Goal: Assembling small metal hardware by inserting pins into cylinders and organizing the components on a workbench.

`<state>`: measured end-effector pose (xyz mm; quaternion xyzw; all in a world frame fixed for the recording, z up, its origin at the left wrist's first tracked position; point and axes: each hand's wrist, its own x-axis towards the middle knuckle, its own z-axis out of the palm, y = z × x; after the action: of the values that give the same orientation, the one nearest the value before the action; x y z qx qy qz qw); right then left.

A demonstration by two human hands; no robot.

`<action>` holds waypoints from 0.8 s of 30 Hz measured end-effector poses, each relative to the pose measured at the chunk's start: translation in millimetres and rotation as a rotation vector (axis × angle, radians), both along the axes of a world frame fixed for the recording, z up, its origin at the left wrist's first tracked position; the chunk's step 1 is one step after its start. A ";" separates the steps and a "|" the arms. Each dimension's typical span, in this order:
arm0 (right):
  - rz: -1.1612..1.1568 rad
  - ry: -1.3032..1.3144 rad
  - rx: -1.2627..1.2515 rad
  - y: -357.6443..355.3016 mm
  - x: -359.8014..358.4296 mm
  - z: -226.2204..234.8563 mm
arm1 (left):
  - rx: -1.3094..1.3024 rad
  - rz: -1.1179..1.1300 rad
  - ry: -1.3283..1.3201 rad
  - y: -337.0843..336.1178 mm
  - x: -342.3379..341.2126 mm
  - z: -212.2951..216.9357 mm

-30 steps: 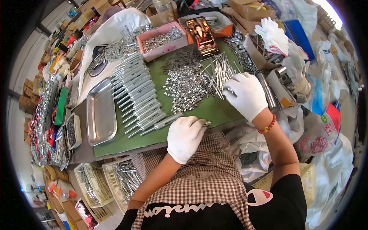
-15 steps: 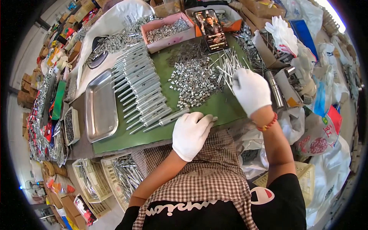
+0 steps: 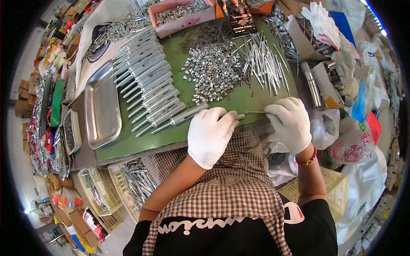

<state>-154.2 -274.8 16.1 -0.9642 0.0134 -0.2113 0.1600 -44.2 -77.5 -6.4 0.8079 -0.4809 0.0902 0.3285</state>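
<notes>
White-gloved, my left hand [image 3: 210, 135] rests at the near edge of the green work mat, fingers closed on a metal tube [image 3: 241, 116] whose short end pokes out past the fingertips. My right hand [image 3: 292, 123], also gloved, pinches a thin metal rod [image 3: 256, 112]. The rod's far tip is right by the tube's end; I cannot tell whether it has entered. To the left lies a row of silver tubes with pointed rods [image 3: 151, 85], the nearest one partly behind my left hand. Beyond my hands are a heap of small silver nuts [image 3: 213, 70] and loose thin rods [image 3: 267, 64].
Small dark pieces [image 3: 207, 38] lie behind the nuts. A steel tray [image 3: 102, 106] is at left, a pink box [image 3: 181, 17] of small parts at the back, and a phone [image 3: 238, 17] leaning beside it. A metal cylinder [image 3: 311, 85] and cartons stand right; plastic baskets [image 3: 100, 192] sit below.
My right hand has come back from the pile of rods toward my left hand, bringing one rod. The left hand keeps its hold on the tube. The view has shifted slightly.
</notes>
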 end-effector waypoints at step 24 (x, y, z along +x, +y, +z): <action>-0.017 -0.072 0.024 2.8 10.3 -5.0 | -0.081 0.027 0.033 -4.3 0.5 -2.9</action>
<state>-143.9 -272.0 11.1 -0.9537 0.0181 -0.2472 0.1701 -43.7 -81.8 -9.3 0.8019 -0.4603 0.1007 0.3674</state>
